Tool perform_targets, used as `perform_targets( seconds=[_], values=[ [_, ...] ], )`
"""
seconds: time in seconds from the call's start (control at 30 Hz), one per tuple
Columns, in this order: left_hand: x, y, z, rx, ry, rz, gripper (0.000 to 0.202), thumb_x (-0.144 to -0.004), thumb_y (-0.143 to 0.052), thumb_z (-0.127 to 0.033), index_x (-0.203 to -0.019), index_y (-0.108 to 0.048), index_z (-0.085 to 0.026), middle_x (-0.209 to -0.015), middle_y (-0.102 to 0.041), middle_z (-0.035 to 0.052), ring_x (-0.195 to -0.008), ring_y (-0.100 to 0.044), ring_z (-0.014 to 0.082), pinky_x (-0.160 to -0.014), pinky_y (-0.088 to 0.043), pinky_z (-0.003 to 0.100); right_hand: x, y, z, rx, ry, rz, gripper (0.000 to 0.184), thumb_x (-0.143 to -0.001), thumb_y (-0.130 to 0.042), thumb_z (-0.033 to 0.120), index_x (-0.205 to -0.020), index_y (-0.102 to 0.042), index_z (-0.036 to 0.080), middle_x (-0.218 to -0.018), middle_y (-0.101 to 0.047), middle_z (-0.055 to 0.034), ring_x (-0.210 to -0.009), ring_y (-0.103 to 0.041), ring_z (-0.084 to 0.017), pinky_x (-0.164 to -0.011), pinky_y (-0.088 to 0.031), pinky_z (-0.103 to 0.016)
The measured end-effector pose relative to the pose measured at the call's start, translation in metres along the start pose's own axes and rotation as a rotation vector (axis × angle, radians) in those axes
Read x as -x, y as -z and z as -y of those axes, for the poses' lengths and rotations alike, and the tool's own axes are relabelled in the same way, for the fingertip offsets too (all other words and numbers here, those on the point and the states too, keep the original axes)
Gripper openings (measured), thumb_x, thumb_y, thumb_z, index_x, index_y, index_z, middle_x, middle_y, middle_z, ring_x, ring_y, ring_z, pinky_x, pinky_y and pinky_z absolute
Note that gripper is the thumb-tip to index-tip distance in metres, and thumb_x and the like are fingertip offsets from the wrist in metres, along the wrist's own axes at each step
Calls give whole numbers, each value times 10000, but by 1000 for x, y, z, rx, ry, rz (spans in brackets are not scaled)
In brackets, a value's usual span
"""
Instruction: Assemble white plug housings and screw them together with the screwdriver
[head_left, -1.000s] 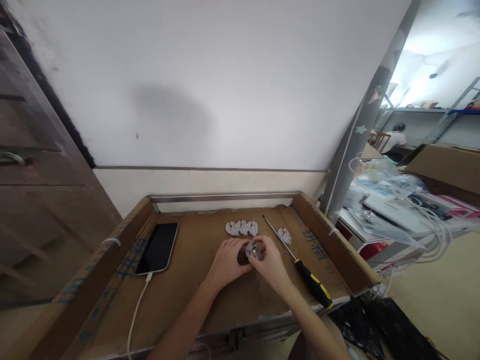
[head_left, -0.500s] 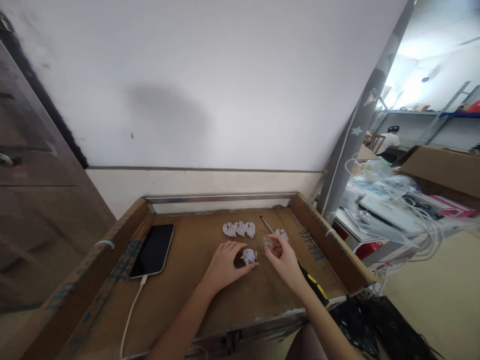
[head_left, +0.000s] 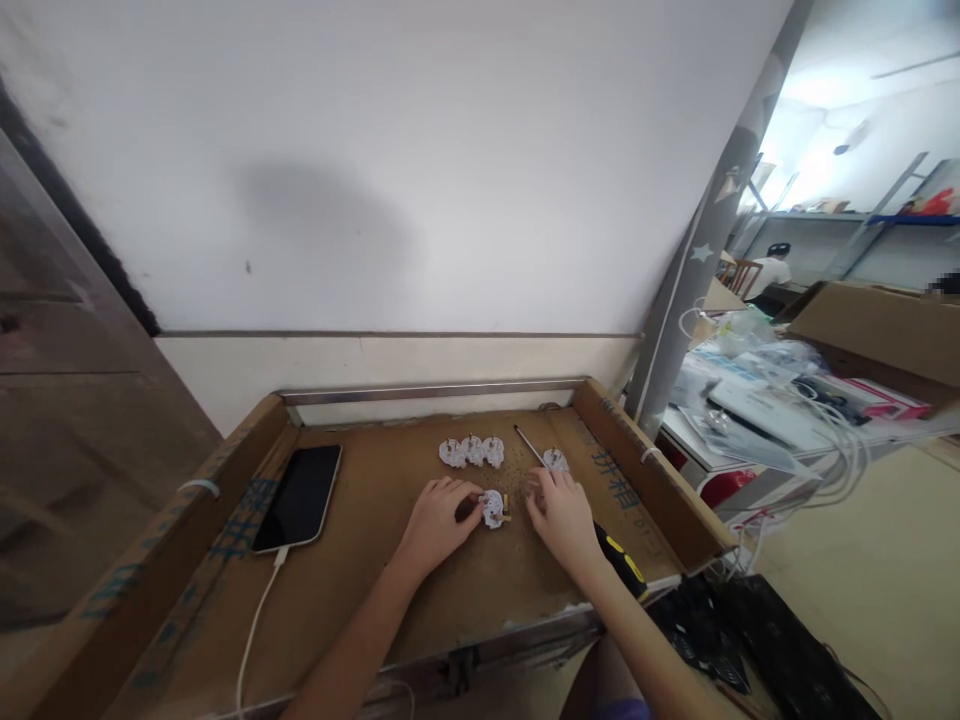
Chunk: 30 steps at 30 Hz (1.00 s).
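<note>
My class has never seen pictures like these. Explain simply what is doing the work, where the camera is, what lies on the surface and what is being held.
There is no machine here: these are a person's bare hands, seen by a camera worn on the head, looking forward and down.

The left hand has its fingertips at the edge of a small, round, whitish plastic plug piece with brass-coloured pins. The right hand is curled; whether it holds anything is hard to tell.

On the brown cardboard surface lie a black flat smartphone with a white cable, a row of three similar whitish pieces, another single whitish piece, and a screwdriver with a black-and-yellow handle, partly hidden by the right hand.
</note>
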<state>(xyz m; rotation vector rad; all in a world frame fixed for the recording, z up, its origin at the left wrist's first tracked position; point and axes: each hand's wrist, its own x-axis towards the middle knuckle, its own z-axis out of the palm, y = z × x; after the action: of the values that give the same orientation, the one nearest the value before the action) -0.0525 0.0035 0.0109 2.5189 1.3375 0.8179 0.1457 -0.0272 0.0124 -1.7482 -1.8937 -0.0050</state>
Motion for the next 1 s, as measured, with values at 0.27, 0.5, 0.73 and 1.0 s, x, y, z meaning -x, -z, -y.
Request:
perform_targets(
  seconds=[0.27, 0.5, 0.73, 1.0],
  values=[
    [-2, 2, 8, -29, 89, -92, 141, -819, -511, -215, -894, -630, -228, -832, -692, 10, -811, -616, 201, -770, -417, 353, 11, -2, 15, 22, 246, 100, 179, -726, -588, 194, -904, -586, 215, -1091, -568, -72, -1054, -498, -229, -879, -372, -365],
    [0, 0, 3, 24, 9, -53, 147, -822, -521, -240, -918, -632, -232, -915, -683, 14, -896, -593, 201, -819, -419, 347, 8, -4, 17, 32, 258, 87, 89, -780, -536, 159, -839, -589, 199, -1007, -592, -61, -975, -518, -196, -837, -372, -342],
    [0, 0, 2, 13, -8, -22, 150, -821, -520, -244, -924, -629, -229, -932, -676, 27, -918, -580, 212, -823, -422, 357, -18, -4, 14, 66, 193, 66, 115, -794, -509, 178, -874, -591, 188, -998, -574, -81, -976, -506, -220, -852, -358, -374],
    [1, -4, 2, 17, -13, 5, 119, -801, -551, -253, -881, -638, -237, -924, -672, 7, -913, -573, 203, -832, -409, 355, -5, -4, 11, 99, 327, 194, 185, -742, -537, 111, -878, -609, 213, -1074, -563, -79, -1061, -480, -223, -879, -366, -367]
  ],
)
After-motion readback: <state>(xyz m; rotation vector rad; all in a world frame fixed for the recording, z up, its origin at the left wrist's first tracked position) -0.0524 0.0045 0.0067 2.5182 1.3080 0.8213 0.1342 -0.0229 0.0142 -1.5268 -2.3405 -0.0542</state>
